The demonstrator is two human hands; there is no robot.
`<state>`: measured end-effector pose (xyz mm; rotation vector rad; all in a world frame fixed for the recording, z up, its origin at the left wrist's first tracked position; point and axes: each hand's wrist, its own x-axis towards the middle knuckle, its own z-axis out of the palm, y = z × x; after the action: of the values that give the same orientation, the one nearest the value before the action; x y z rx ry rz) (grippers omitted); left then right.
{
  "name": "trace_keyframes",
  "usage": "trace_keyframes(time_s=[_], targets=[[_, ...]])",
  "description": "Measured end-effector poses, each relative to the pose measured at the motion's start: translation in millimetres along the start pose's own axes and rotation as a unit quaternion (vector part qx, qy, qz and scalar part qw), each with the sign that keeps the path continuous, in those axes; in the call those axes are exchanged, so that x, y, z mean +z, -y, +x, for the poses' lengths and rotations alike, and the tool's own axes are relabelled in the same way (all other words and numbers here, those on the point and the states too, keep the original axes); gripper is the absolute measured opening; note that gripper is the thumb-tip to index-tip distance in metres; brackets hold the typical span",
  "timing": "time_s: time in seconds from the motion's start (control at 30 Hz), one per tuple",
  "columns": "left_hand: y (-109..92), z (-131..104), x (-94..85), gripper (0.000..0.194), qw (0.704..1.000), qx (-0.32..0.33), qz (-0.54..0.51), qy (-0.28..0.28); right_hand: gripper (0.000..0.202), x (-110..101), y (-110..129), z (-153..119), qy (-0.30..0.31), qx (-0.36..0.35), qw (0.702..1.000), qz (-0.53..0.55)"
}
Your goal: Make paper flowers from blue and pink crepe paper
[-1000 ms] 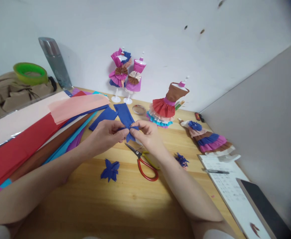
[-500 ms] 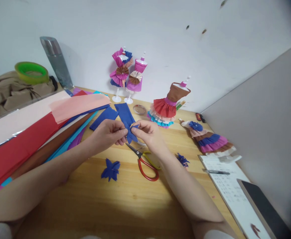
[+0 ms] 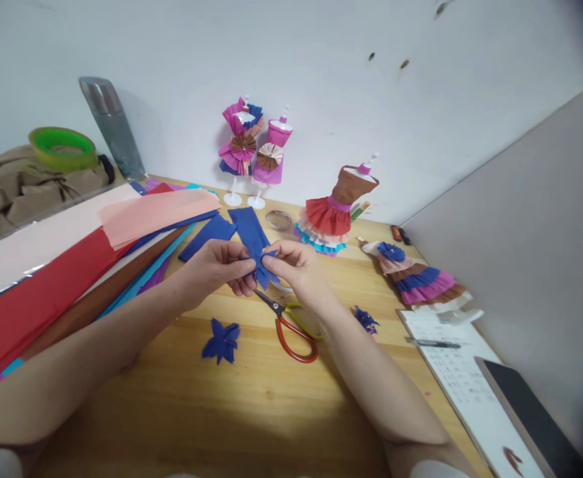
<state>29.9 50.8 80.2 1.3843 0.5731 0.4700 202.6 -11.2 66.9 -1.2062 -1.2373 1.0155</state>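
Observation:
My left hand (image 3: 224, 265) and my right hand (image 3: 294, 265) meet over the table. Both pinch a small cut piece of blue crepe paper (image 3: 262, 273) between thumb and fingers, its petal-like points hanging down. Just behind it lies a blue paper strip (image 3: 248, 224), and a folded blue piece (image 3: 206, 238) rests further left. Below my hands are scissors (image 3: 296, 349) with one red and one yellow handle, partly behind my right wrist. A star-shaped stack of blue paper petals (image 3: 220, 340) lies nearer to me.
Coloured crepe paper sheets (image 3: 67, 282) spread across the left. Small dressed mannequins (image 3: 271, 156) stand by the wall, with another (image 3: 346, 192) to their right. A paper dress (image 3: 421, 275), a fringed blue scrap (image 3: 366, 320) and a notebook (image 3: 451, 372) with a pen lie right.
The fingers have shifted only slightly on the blue piece, which now shows a little more of its points. The view has moved a touch; everything else stays put.

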Motion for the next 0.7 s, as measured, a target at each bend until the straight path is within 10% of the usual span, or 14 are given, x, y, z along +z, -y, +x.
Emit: trace_keyframes(time_s=[0.7], targets=[[5.6, 4.0, -0.1, 0.023, 0.998, 0.05, 0.045, -0.014, 0.027, 4.0, -1.4, -0.2, -0.011, 0.007, 1.0, 0.021]])
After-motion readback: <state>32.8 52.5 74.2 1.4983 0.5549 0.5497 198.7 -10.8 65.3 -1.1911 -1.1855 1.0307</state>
